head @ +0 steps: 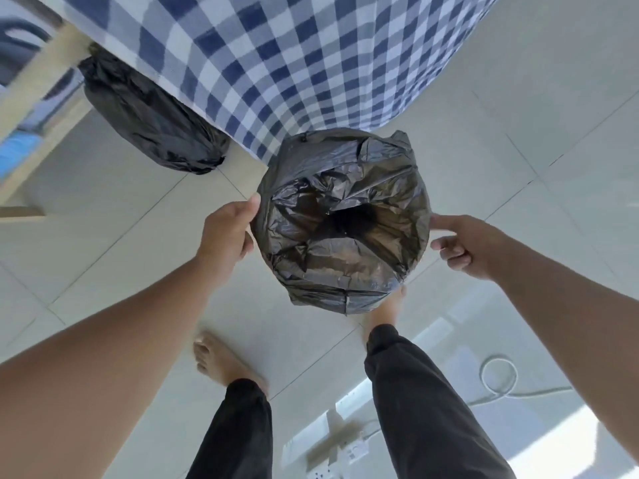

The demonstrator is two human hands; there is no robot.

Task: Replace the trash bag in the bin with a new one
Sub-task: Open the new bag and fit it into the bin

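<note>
A round bin stands on the tiled floor below me, wholly covered by a black trash bag folded over its rim, with a dark hollow in the middle. My left hand rests against the bag's left side, thumb up along the edge. My right hand is at the bag's right side, its index finger pointing at the rim and the other fingers curled. A second black bag, full and tied, lies on the floor at the upper left, under the bed's edge.
A bed with a blue-and-white checked sheet and a pale wooden frame fills the top. My bare feet stand just behind the bin. A white power strip and a looped cable lie on the floor at the lower right.
</note>
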